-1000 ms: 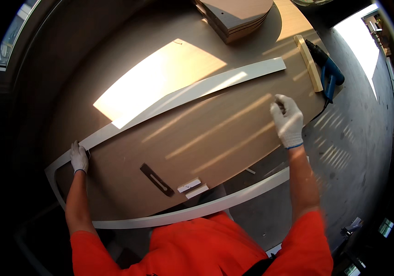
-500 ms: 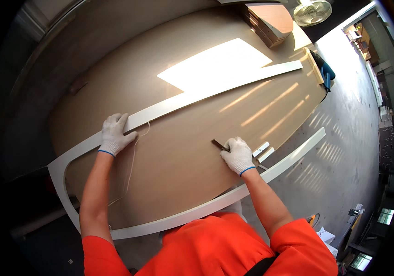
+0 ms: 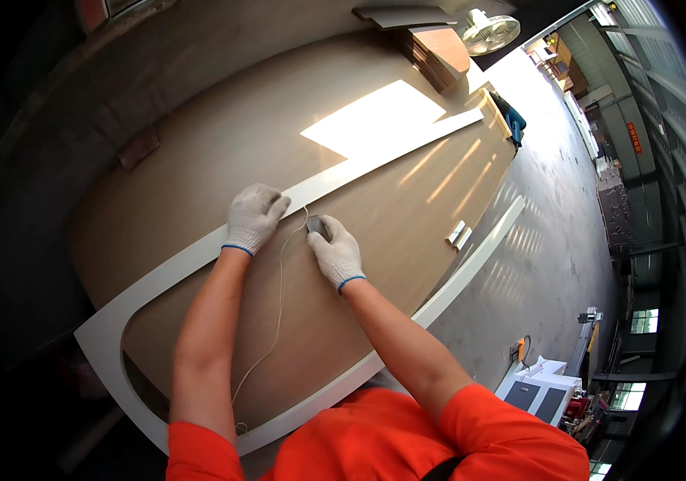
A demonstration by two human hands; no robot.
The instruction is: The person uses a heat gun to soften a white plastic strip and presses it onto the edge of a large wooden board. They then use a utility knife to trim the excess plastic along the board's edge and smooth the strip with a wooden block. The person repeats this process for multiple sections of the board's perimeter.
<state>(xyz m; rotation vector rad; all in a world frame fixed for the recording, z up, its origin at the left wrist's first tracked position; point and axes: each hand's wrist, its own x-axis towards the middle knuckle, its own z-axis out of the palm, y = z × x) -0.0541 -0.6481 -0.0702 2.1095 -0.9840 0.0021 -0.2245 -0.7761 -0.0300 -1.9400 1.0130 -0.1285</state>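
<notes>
A large white U-shaped panel (image 3: 379, 158) with a rounded inner corner lies across the brown table. My gloved left hand (image 3: 255, 216) is closed over its far arm, with the thumb along the near edge. In my gloved right hand (image 3: 336, 252) is a small dark flat tool (image 3: 317, 228); its exact kind is hard to make out. The tool is close to the panel's inner edge, just right of my left hand. From that edge a thin pale strip (image 3: 281, 276) hangs loose, curving down over the table toward the panel's near arm.
Two short white pieces (image 3: 458, 235) lie near the right edge of the brown table (image 3: 222, 152). At the far right rest a blue power tool (image 3: 509, 120) and a wooden bar (image 3: 497, 115). Stacked curved boards (image 3: 439, 58) and a fan (image 3: 490, 34) stand beyond.
My right hand has moved left with the dark tool, from near the short white pieces to the panel's inner edge. My left hand has shifted right along the panel. The view has also shifted.
</notes>
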